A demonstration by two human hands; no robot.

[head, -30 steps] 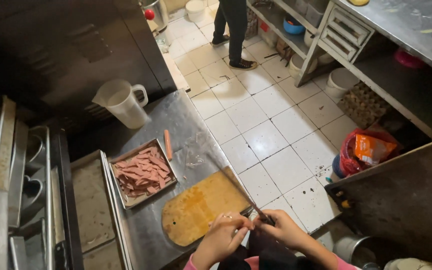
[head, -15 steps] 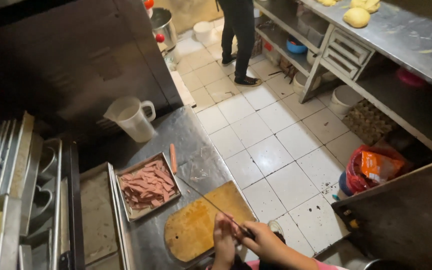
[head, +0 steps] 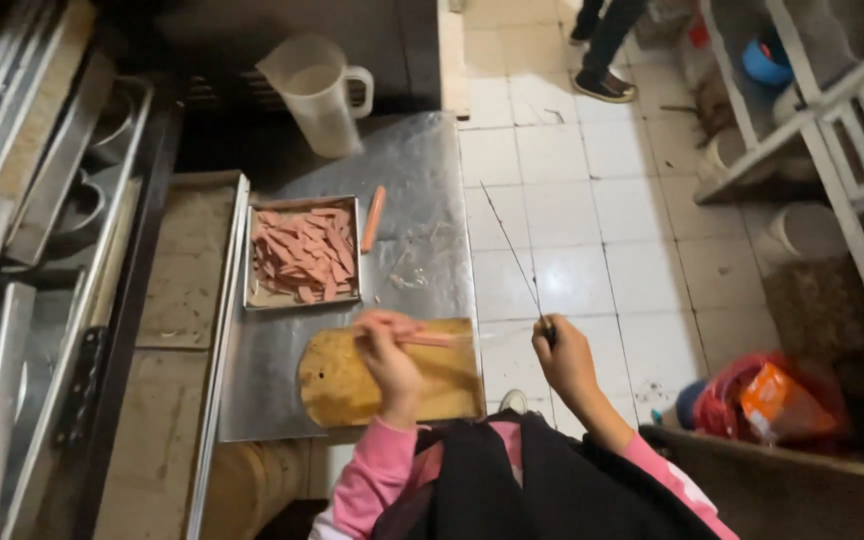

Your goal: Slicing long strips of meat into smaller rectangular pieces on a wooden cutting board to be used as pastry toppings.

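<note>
A second person standing on the white tiled floor (head: 592, 240) is cut off by the top edge, only dark trousers and shoes (head: 604, 84) showing. The left hand (head: 389, 352) is motion-blurred, hiding part of the pale pink sausage (head: 432, 339) it holds. The thin knife blade (head: 512, 250) is barely visible.

Head camera looks steeply down (from standing height) over the steel counter (head: 422, 170) and tiled floor (head: 572, 230).

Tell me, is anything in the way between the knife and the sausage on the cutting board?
Nothing visible is. The right hand holds the knife out over the floor tiles, beside the cutting board. The left hand holds the sausage down on the board. Only open space lies between blade and sausage.
</note>
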